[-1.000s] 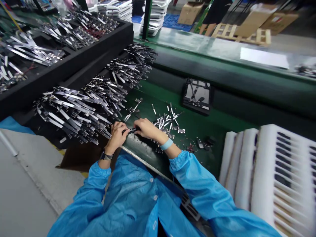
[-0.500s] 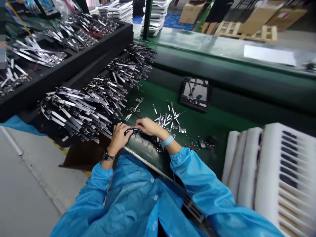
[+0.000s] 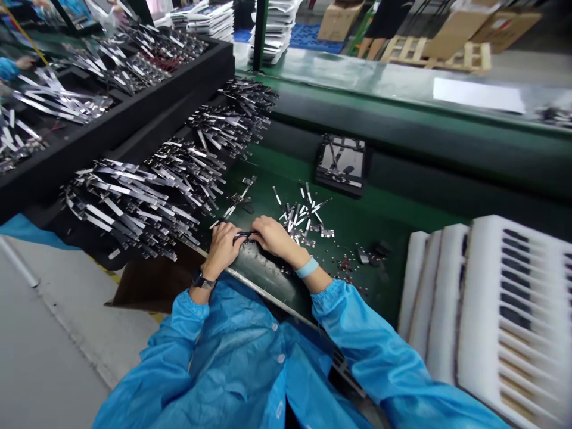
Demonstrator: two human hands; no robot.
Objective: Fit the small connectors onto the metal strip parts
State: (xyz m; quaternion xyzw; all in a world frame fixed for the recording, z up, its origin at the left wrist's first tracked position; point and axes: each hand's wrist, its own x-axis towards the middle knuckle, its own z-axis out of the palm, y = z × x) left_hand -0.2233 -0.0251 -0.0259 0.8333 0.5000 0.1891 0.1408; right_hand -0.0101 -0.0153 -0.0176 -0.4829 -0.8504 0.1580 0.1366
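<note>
Between my two hands is a narrow black part [image 3: 243, 235], held just above the near edge of the green work surface [image 3: 379, 217]. My left hand [image 3: 223, 245] pinches its left end, and my right hand [image 3: 273, 236] grips the right end with bent fingers. The fingers cover much of the part, so its exact kind cannot be made out. Beyond my right hand lies a loose scatter of silvery flat strips [image 3: 304, 210] with small connectors. A few similar strips [image 3: 239, 196] lie past my left hand.
Dense bundles of flat strips [image 3: 129, 193] fill the left side, beside a black tray [image 3: 179, 83] with more. A flat dark device stack [image 3: 342, 161] sits farther back. White foam trays [image 3: 480, 298] stand at the right. Small black pieces [image 3: 370, 255] and tiny bits lie nearby.
The black part has been turned so that its narrow edge shows instead of its broader face. My right hand has shifted slightly right, with the fingers curled over it. The view has shifted a little.
</note>
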